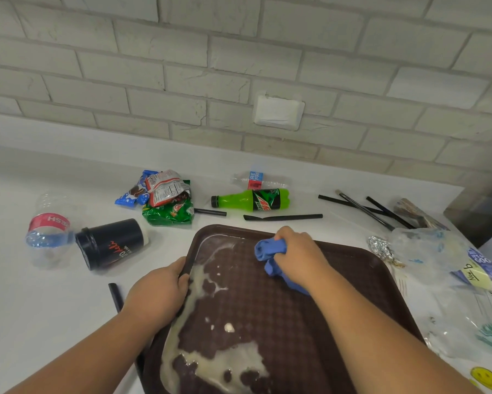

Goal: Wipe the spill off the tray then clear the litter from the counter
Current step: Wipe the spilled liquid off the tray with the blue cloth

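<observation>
Right hand [294, 253]: fingers closed around blue cloth [270, 258], pressed on tray [353, 280] near far edge.
Left hand [161, 291]: fingers clamped on tray's left rim.
Spill [210, 362]: along left edge.

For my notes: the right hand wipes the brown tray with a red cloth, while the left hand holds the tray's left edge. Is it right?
Not quite. In the head view the cloth in the right hand is blue, not red. The left hand does hold the brown tray by its left edge.
</observation>
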Demonstrator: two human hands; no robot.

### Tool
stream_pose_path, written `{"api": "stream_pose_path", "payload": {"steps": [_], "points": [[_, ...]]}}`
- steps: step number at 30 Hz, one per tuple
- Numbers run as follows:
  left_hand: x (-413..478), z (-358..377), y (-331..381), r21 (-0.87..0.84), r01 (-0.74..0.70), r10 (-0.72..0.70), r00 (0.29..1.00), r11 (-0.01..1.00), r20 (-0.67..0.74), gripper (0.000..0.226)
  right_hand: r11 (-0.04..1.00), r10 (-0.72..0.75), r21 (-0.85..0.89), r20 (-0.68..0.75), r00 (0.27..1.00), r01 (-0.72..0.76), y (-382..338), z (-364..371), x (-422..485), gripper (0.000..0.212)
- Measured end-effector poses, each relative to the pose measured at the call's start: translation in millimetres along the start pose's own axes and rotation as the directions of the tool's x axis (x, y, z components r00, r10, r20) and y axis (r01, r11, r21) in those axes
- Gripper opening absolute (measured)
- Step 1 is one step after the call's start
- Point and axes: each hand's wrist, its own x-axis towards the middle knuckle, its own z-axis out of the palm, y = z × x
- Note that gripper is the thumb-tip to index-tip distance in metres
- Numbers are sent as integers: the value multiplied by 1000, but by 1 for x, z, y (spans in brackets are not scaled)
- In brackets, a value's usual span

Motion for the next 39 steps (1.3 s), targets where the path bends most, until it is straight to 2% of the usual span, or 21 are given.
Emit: {"api": "stream_pose_path", "payload": {"steps": [2,4,5,7,8,9,12,16,19,20,22,24,27,30,32,33,35,36,38,39], "points": [[1,1,-1,-8,1,-1,1000,1000,-2,32,999,-49,-5,-176,983,49,21,-14,-4,23],[1,2,-1,-21,4,-4,1000,1000,-3,33,996,35,-74,-284,958,-58,48,-32,-7,23],[1,2,-1,-22,3,-3,1000,1000,-4,33,973,137,-144,-281,950,-183,62,-40,-8,24],[1,2,-1,-14,-3,3,1000,1000,-5,33,824,409,-343,-191,892,-451,84,-52,-7,33],[1,2,-2,-12,-7,7,1000,1000,-4,34,757,514,-387,-146,846,-527,89,-54,-6,40],[2,2,-2,-10,-10,10,1000,1000,-1,34,734,565,-386,-108,818,-559,91,-55,-4,44],[2,1,-2,-2,-14,14,1000,1000,6,34,759,555,-394,-23,831,-518,85,-53,6,45],[1,1,-2,-3,-5,5,1000,1000,5,34,808,431,-427,-42,901,-406,76,-43,13,28],[1,2,-2,-7,3,-3,1000,1000,-3,32,752,525,-484,28,851,-448,88,-55,17,35],[1,2,-2,-9,6,-6,1000,1000,-3,32,739,543,-471,-6,840,-481,96,-60,17,34],[1,3,-1,-4,15,-15,1000,1000,-5,32,770,492,-370,-172,853,-519,114,-67,13,23],[2,4,-1,0,14,-14,1000,1000,-6,32,812,397,-311,-326,858,-494,122,-62,6,17],[3,3,-1,7,6,-6,1000,1000,4,34,880,319,-239,-344,883,-411,115,-41,4,21],[2,3,-2,-4,5,-5,1000,1000,-5,34,980,174,-47,-270,947,-193,96,-27,9,31],[1,4,-2,-10,21,-21,1000,1000,-21,32,995,99,57,-268,958,-87,90,-32,8,34],[1,4,-1,-13,29,-29,999,999,-30,31,993,112,73,-308,945,-94,90,-36,6,34],[0,5,0,-16,34,-35,999,999,-39,30,979,183,-14,-387,904,-204,97,-47,5,27],[0,5,0,-16,36,-37,999,999,-39,30,941,263,-107,-366,893,-321,102,-50,4,24],[0,4,0,-18,35,-36,999,999,-33,32,771,506,-312,-231,831,-556,104,-51,2,32],[1,4,-1,-22,30,-31,999,999,-29,33,719,570,-361,-183,801,-594,102,-49,1,37]]}}
